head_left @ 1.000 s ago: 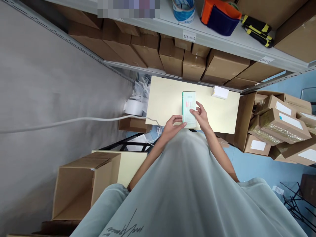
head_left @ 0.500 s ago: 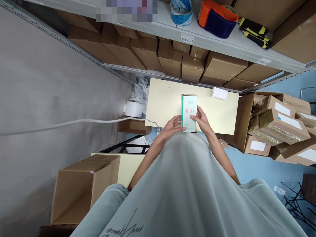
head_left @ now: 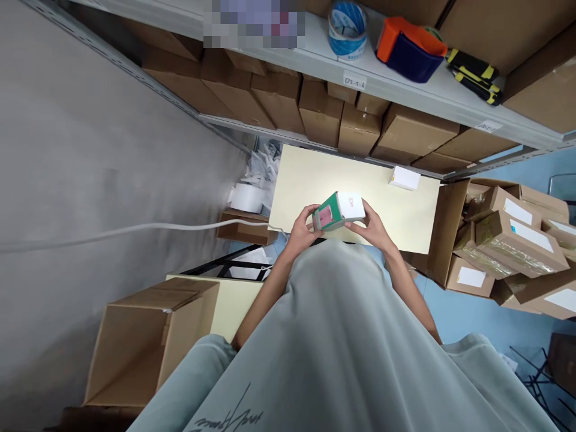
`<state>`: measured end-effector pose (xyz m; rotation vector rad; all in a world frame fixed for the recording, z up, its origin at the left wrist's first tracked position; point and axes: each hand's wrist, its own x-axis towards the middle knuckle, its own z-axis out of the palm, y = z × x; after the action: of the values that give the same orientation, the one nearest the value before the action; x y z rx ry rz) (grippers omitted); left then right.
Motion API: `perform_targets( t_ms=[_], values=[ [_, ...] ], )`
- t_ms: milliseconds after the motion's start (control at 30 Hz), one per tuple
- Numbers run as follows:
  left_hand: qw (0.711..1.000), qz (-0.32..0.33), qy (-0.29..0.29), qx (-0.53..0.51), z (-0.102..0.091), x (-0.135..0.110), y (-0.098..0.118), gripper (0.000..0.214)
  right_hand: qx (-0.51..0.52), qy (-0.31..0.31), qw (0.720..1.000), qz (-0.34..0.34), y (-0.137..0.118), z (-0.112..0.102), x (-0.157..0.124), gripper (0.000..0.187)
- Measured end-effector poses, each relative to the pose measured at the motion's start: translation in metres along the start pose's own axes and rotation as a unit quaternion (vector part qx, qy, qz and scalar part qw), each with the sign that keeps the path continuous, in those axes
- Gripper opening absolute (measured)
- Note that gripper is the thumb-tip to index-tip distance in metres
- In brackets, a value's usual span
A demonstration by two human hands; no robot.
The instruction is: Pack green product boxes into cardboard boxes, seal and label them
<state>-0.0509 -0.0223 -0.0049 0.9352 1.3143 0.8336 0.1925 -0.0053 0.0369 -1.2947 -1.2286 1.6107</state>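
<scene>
Between my two hands, close to my body and over the near edge of the cream table (head_left: pixel 310 174), is a small green and white product box (head_left: pixel 337 213). It lies tilted on its side, with a white end turned to the right and a pink picture on the green face. My left hand (head_left: pixel 305 229) grips the green end. On the white end, my right hand (head_left: pixel 372 227) holds with the thumb below and fingers behind. Farther back on the table rests a small white box (head_left: pixel 405 178), which neither hand touches.
A shelf (head_left: pixel 310 60) above the table's far side carries a tape roll (head_left: pixel 347 31), an orange and blue tape dispenser (head_left: pixel 410 51) and yellow-black cutters (head_left: pixel 474 75). Cartons (head_left: pixel 513 234) fill the right. An open carton (head_left: pixel 130 354) stands lower left; a white cable (head_left: pixel 135 228) crosses left.
The product box has been turned from upright, with its pale printed face showing, onto its side, showing the green face and white end. Both hands shifted their hold. The view tilted slightly.
</scene>
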Motion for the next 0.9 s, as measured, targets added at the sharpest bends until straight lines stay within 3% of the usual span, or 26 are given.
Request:
perform_targets(
  t_ms=[167,300,433,533,600,733,900],
  values=[
    [0.997,-0.033,0.062,0.015,-0.020,0.006,-0.008,0.084,0.002,0.017,1.000,0.006,0.016,0.025,0.041,0.084],
    [0.990,-0.034,0.138,0.014,-0.045,0.021,-0.021,0.085,-0.029,-0.015,0.999,0.020,0.032,0.057,0.081,0.096],
    [0.975,-0.070,0.207,-0.047,-0.064,0.058,-0.030,0.079,-0.096,-0.023,0.991,0.092,0.051,0.097,0.120,0.113],
    [0.961,-0.085,0.256,-0.066,-0.073,0.095,-0.034,0.071,-0.144,-0.027,0.981,0.127,0.061,0.123,0.143,0.109],
    [0.954,-0.082,0.288,-0.013,-0.077,0.118,-0.036,0.066,-0.167,-0.029,0.976,0.138,0.065,0.134,0.153,0.103],
    [0.939,-0.078,0.315,0.113,-0.083,0.150,-0.043,0.062,-0.185,-0.016,0.972,0.147,0.070,0.140,0.158,0.095],
    [0.941,-0.065,0.303,0.139,-0.083,0.170,-0.050,0.060,-0.150,0.013,0.978,0.143,0.072,0.125,0.140,0.085]
  ],
)
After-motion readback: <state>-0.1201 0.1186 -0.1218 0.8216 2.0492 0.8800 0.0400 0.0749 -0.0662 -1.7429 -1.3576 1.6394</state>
